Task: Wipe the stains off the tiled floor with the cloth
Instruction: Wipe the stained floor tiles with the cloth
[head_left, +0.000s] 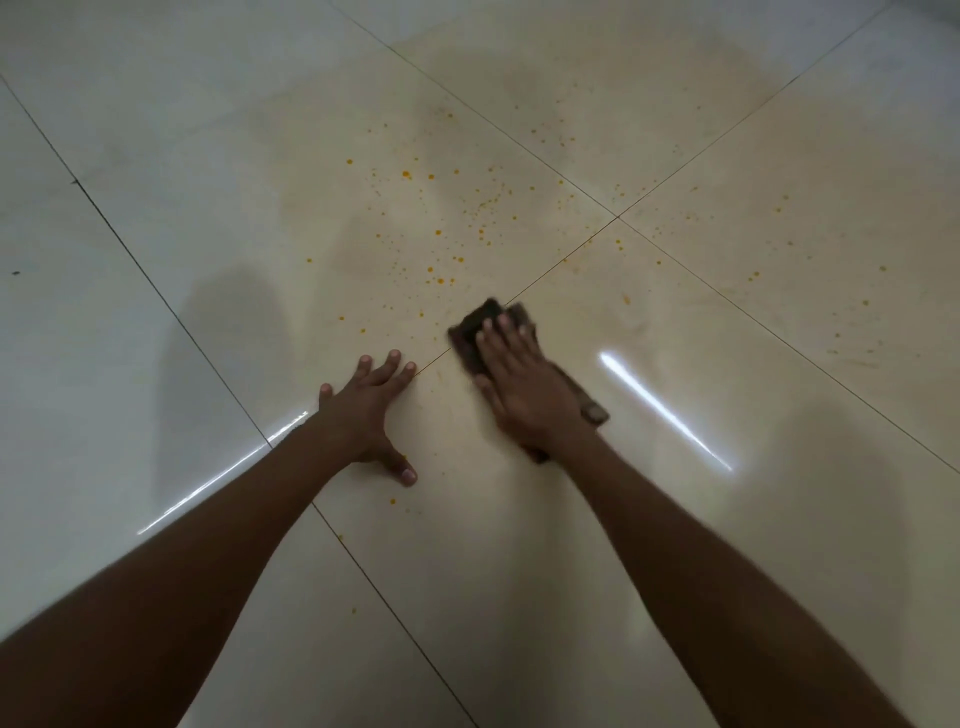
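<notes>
A dark brown cloth (475, 325) lies flat on the glossy cream tiled floor (727, 312), on a grout line near the middle. My right hand (524, 387) presses down on the cloth, palm flat, covering most of it. My left hand (366, 410) rests flat on the tile to the left, fingers spread, holding nothing. Orange-yellow stain specks (441, 234) are scattered over the tiles beyond both hands. A few more specks (393, 501) lie near my left thumb and along the near grout line.
Dark grout lines (156, 291) cross the floor diagonally and meet at a junction (618, 217) beyond the cloth. Bright light streaks (665, 410) reflect off the tiles to the right and left of my arms. More faint specks (753, 275) dot the right tiles.
</notes>
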